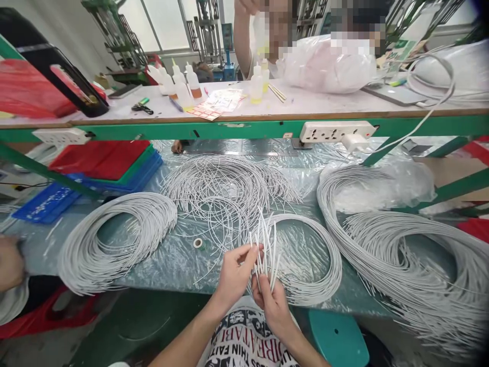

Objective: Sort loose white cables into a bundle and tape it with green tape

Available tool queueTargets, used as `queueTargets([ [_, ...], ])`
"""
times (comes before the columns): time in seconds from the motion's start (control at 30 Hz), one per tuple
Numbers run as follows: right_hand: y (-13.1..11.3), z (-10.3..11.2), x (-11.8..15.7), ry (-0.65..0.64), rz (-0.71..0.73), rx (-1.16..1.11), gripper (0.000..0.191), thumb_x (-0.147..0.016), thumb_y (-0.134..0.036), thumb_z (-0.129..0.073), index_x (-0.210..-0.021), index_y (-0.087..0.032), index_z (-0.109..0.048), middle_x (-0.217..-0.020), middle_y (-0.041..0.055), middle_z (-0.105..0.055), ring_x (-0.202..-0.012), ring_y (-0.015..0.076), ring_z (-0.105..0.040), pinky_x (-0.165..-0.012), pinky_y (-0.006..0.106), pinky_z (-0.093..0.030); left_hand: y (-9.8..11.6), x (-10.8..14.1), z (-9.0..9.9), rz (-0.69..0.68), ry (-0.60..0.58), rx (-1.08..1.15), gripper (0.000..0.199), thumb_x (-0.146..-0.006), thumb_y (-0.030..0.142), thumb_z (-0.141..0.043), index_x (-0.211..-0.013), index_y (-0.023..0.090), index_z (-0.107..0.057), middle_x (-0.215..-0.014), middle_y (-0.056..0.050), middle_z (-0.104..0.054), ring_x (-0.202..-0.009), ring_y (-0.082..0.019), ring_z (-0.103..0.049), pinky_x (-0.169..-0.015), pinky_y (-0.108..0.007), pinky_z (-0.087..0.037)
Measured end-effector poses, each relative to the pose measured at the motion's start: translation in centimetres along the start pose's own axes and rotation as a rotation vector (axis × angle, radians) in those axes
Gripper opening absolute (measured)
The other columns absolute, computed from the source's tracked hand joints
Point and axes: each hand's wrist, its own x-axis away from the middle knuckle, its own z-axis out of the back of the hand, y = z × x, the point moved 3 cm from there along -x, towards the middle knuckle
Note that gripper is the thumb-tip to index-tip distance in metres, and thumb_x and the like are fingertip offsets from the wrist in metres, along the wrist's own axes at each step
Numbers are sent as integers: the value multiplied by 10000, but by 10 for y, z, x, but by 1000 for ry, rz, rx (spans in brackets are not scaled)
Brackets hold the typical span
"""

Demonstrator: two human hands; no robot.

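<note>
Several thin white cables stand up in a loose bunch at the near edge of the table, their ends fanned apart. My right hand is closed round the lower part of this bunch. Just above and to its left, my left hand pinches at one or more of the cables with thumb and forefinger; how many is hidden. A coil of white cable lies right beside my hands. Behind them spreads a looser tangle of white cables. A small roll of tape rests left of my left hand.
Large cable coils lie at the left and right. Red, green and blue trays are stacked at the back left. A shelf bearing bottles and a power strip crosses behind; another person sits beyond. A teal stool stands below.
</note>
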Motion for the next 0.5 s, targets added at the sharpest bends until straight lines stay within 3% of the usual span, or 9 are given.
queueTargets([
  [0.07,1,0,1,15,4,28,466,-971,-538,-357,-711,-164,-455,-547,-48,-286,-484,76,-258,-470,239,-204,1,1,3,0,37,43,379,-891,441,-538,-714,131,-664,-731,-47,-659,-713,-159,-598,-668,-241,-445],
  [0.23,9,9,3,208,-28,63,476,-949,-581,-361,-721,-174,-454,-567,-31,-329,-487,91,-281,-467,250,-239,-4,2,2,7,94,89,368,-897,450,-531,-820,133,-701,-701,-34,-654,-640,-137,-570,-639,-244,-446],
  [0.5,17,14,6,-24,52,292,424,-998,-443,-317,-732,-163,-491,-588,-11,-372,-544,115,-345,-546,269,-268,-13,-7,4,139,176,395,340,-838,449,-612,-868,130,-726,-848,-77,-646,-740,-164,-575,-686,-282,-497],
])
